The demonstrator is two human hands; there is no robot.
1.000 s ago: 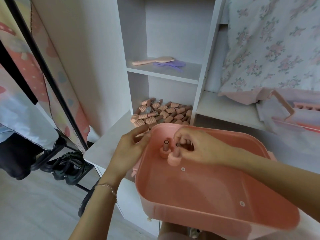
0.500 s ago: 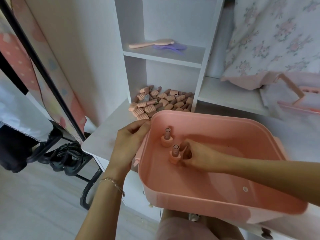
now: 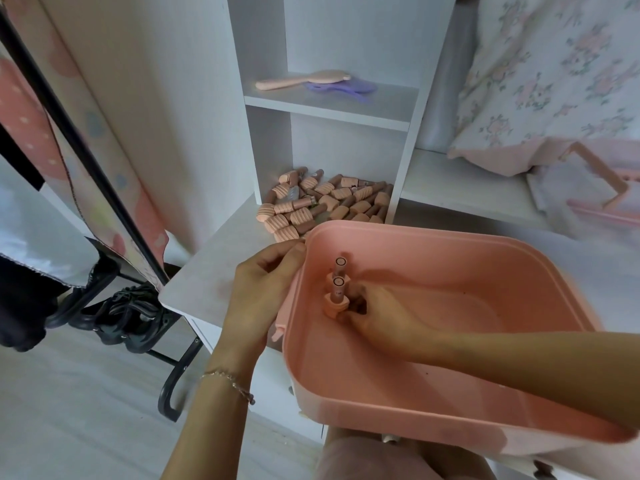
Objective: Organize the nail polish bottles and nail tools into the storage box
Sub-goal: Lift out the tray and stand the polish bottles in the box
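Observation:
A pink storage box (image 3: 485, 244) rests in front of me at the shelf's edge. Two pink nail polish bottles stand upright inside it near the left wall, the far bottle (image 3: 340, 268) and the near bottle (image 3: 336, 297). My right hand (image 3: 384, 315) is down in the box with its fingertips on the base of the near bottle. My left hand (image 3: 263, 289) grips the box's left rim. A heap of several more pink bottles (image 3: 322, 202) lies on the white shelf just behind the box.
On the upper shelf lie a pink hairbrush (image 3: 301, 79) and a purple comb (image 3: 341, 88). A floral cloth (image 3: 554, 74) and the pink box lid (image 3: 602, 188) are at right. A black clothes rack (image 3: 86, 161) and dark shoes (image 3: 128, 313) are at left.
My right hand has brought the second bottle down from above and stood it on the box floor beside the first. The left hand has stayed on the rim.

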